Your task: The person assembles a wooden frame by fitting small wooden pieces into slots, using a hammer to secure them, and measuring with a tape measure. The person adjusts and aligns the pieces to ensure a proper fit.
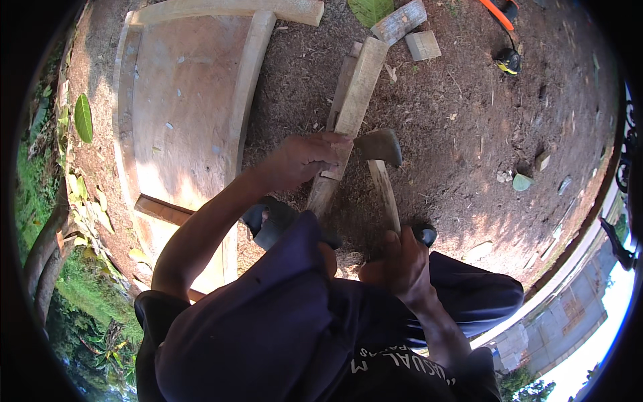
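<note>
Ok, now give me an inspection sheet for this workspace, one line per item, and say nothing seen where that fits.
Surface: bare brown earth, scattered with chips and leaf bits.
Job's things: wooden beam with a darker piece of wood alongside; axe, head close by the beam's right side.
Clutter: two short wood blocks near the beam's far end; a yellow-and-black object, probably a tape measure; an orange item, partly cut off.
Hands: left hand on the beam; right hand gripping the axe handle.
Cables: nothing seen for certain.
Surroundings: framed wooden panel and greenery to the left.
</note>
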Demonstrator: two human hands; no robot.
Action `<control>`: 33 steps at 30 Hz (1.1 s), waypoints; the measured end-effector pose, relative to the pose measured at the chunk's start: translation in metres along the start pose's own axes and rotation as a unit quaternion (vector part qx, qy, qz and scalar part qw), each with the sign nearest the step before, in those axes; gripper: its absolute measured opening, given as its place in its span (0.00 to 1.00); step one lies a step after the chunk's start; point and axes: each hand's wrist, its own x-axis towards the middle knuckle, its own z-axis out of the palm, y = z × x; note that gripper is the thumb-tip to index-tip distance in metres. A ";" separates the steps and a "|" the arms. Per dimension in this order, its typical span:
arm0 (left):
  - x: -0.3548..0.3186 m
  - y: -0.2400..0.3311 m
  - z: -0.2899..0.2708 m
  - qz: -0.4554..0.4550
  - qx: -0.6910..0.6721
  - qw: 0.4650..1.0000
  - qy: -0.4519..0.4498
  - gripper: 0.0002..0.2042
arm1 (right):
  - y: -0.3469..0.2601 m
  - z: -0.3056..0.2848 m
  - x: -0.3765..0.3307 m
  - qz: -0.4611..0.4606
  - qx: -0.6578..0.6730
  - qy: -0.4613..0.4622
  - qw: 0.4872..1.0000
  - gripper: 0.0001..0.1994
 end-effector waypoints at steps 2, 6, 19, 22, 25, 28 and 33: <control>0.001 0.001 -0.005 0.003 0.035 0.999 -0.027 0.08 | 0.001 -0.003 0.005 -0.010 -0.013 0.043 0.999 0.15; -0.003 0.012 -0.001 0.002 0.006 1.000 0.021 0.08 | 0.010 0.001 0.004 -0.035 -0.016 0.093 0.995 0.22; 0.132 -0.003 -0.017 -0.099 0.043 0.953 0.282 0.54 | 0.015 0.018 0.054 0.493 0.268 -0.016 0.827 0.22; 0.144 -0.021 -0.012 -0.060 -0.046 0.969 0.236 0.51 | 0.025 0.033 0.039 0.443 0.240 -0.023 0.864 0.23; 0.144 -0.007 -0.014 -0.057 -0.130 0.970 0.199 0.47 | 0.026 0.035 0.037 0.446 0.255 -0.013 0.858 0.23; 0.143 0.003 -0.019 -0.098 -0.151 0.969 0.170 0.47 | 0.018 0.029 0.042 0.470 0.279 -0.027 0.837 0.23; 0.150 -0.016 -0.009 -0.070 -0.013 0.966 0.250 0.46 | 0.017 0.028 0.043 0.465 0.295 -0.029 0.834 0.23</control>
